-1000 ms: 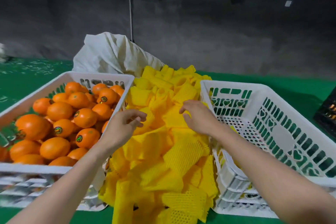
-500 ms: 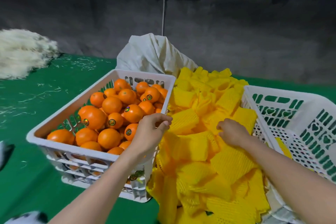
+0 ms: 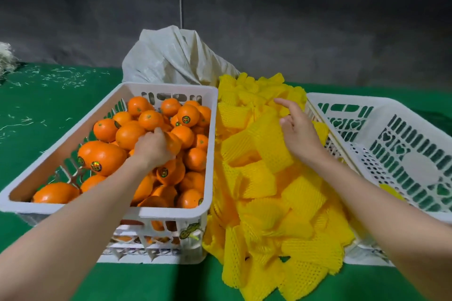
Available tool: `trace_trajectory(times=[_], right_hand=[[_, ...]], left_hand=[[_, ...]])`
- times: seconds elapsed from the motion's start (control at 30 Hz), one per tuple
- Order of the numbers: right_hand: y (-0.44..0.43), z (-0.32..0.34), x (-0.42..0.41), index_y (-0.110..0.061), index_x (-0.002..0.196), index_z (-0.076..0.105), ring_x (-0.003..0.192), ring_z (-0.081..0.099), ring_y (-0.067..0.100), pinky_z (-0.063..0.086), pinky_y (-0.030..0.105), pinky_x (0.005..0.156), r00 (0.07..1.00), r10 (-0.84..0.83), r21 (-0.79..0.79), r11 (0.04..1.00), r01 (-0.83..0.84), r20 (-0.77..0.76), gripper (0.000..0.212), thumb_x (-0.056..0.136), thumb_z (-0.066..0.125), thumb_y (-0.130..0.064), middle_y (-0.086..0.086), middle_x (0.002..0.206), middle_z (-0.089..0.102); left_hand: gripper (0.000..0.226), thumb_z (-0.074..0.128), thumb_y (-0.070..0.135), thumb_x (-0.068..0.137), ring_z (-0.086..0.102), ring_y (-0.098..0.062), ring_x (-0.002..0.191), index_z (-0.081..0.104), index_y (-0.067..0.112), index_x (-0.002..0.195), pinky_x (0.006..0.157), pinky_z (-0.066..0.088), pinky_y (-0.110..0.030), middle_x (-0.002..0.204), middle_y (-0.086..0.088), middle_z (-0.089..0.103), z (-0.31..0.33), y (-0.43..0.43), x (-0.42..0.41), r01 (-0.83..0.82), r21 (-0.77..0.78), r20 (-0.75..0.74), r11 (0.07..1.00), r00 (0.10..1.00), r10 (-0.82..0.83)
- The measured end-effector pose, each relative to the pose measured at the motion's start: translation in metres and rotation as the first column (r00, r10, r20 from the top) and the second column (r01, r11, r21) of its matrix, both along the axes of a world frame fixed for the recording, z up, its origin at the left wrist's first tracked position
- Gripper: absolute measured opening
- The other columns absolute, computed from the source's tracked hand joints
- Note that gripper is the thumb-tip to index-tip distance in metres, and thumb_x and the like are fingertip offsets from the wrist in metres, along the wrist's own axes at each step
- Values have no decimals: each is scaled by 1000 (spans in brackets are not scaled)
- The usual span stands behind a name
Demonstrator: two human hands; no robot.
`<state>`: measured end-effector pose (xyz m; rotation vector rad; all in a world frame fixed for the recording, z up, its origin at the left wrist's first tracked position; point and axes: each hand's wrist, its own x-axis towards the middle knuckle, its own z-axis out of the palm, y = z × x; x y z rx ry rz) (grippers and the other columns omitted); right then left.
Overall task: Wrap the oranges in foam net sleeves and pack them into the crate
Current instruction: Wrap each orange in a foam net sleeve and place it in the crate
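Observation:
A white crate (image 3: 168, 214) on the left holds several oranges (image 3: 146, 118) with small stickers. My left hand (image 3: 152, 149) is down inside it, fingers closed around one orange (image 3: 175, 144) near the middle of the heap. A pile of yellow foam net sleeves (image 3: 259, 178) lies between the two crates. My right hand (image 3: 297, 135) rests on the far right part of that pile, index finger stretched out and fingers apart, touching a sleeve (image 3: 267, 142) without a clear grip. The white crate (image 3: 381, 106) on the right holds only a yellow scrap (image 3: 391, 190).
A grey-white woven sack (image 3: 176, 58) stands behind the sleeves and the orange crate. Everything sits on a green cloth (image 3: 49, 105) strewn with pale shreds at the far left, near a white fibre heap (image 3: 5, 56). A dark wall closes the back.
My left hand went from the edge of the sleeve pile into the orange crate and closed on an orange. My right hand shifted to the right on the sleeves and stretched its index finger.

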<state>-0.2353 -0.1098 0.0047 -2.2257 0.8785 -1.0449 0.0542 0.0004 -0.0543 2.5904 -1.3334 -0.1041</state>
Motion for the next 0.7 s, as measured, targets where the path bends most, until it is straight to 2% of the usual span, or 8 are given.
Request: trace_trajectory(times=[0.1, 0.2, 0.27, 0.37, 0.43, 0.5, 0.6, 0.7], right_hand=[[18, -1, 1, -17, 128, 50, 62, 51, -4, 34, 6, 54, 998, 56, 75, 996, -55, -11, 37, 99, 34, 0, -3, 95, 56], [33, 2, 5, -18, 111, 59, 73, 47, 37, 39, 30, 58, 998, 40, 279, 959, -49, 40, 37, 95, 36, 6, 3, 107, 54], [44, 5, 6, -20, 103, 57, 76, 43, 27, 37, 31, 63, 991, 37, 435, 896, -90, 127, 30, 92, 45, 5, 11, 100, 49], [58, 11, 5, -21, 97, 53, 101, 46, 24, 42, 40, 87, 979, 73, 551, 817, -169, 193, 26, 86, 58, 2, 12, 110, 49], [67, 14, 6, -19, 92, 51, 91, 48, 24, 42, 38, 81, 940, 132, 639, 703, -312, 314, 23, 87, 55, 2, 14, 101, 48], [78, 16, 9, -17, 92, 50, 75, 55, 17, 47, 28, 69, 884, 164, 716, 531, -453, 437, 16, 88, 51, -1, 12, 86, 54], [87, 16, 10, -12, 96, 51, 54, 59, 13, 49, 22, 46, 878, 124, 773, 429, -468, 463, 7, 92, 49, -7, 4, 66, 63], [78, 5, 2, -11, 87, 54, 68, 54, 19, 44, 26, 59, 970, 25, 633, 754, -176, 240, 5, 91, 57, -10, 7, 75, 55]], left_hand=[[79, 81, 36, 70, 54, -39, 104, 40, 5, 129, 75, 48, -40, 117, -22, 53, -2, -3, 7, -29, -21, 1, 999, 1000, 29], [78, 81, 32, 66, 49, -41, 108, 41, 10, 129, 71, 42, -37, 126, -22, 42, 9, 1, 1, -82, -235, -174, 969, 984, 42], [70, 81, 23, 67, 48, -33, 110, 43, 17, 126, 71, 43, -31, 125, -14, 39, 26, 3, -13, -139, -484, -393, 864, 917, -73], [62, 74, 5, 75, 57, -24, 105, 42, 25, 125, 73, 54, -30, 124, -8, 47, 56, 7, -53, -317, -631, -759, 708, 442, -478], [57, 68, 3, 79, 62, -24, 97, 44, 27, 126, 71, 57, -31, 119, -9, 55, 70, 6, -84, -388, -590, -796, 708, 132, -591], [55, 69, 7, 75, 65, -27, 90, 50, 31, 120, 66, 58, -33, 115, -11, 61, 75, 2, -114, -434, -522, -796, 735, -61, -602], [61, 70, 11, 69, 63, -37, 104, 51, 33, 123, 76, 55, -41, 125, -18, 59, 70, -6, -153, -466, -479, -762, 744, -200, -616], [61, 70, 12, 69, 61, -38, 106, 50, 36, 121, 78, 52, -43, 128, -17, 56, 60, -13, -176, -546, -478, -743, 688, -166, -648]])
